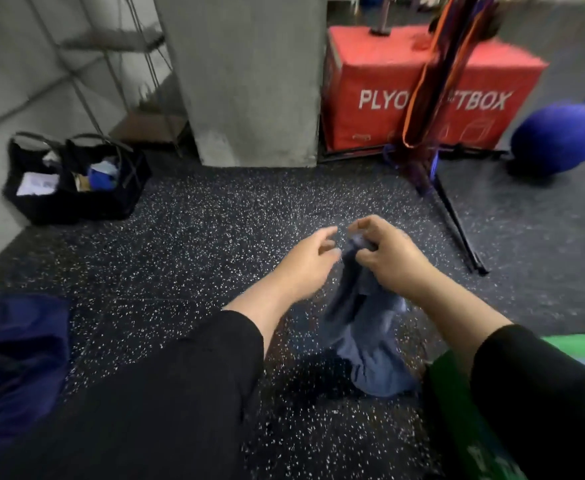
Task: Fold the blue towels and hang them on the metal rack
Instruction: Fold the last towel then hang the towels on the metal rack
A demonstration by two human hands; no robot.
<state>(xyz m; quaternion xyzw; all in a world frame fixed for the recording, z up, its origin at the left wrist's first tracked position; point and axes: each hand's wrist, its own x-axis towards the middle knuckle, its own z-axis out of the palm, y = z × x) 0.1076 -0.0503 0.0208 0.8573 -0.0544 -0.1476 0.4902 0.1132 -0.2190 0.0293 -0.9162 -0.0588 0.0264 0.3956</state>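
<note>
Blue towel (370, 334), just the one being worked, hangs bunched and crumpled from the right hand (384, 251), long axis running down and toward the person, top end gathered at the fingers, bottom end sagging in a loose heap just above or on the speckled floor (197, 237) — which of the two, I cannot tell. Biggest things around it: one concrete pillar (249, 77) standing straight ahead, one red plyo box (419, 88) beside it to the right, with a thin black stand (436, 98) draped in orange and purple straps crossing its front. One dark navy cloth (17, 358) lies at the left edge, one black tote bag (72, 178) full of odds and ends sits by the wall, one blue ball (558, 136) far right. Now the two hands: the right one pinches the towel's upper edge, fingers curled round the fabric; the left hand (305, 261) hovers right beside it, fingers loosely spread, reaching at the cloth, holding nothing that I can make out. Heavy motion blur on both.
</note>
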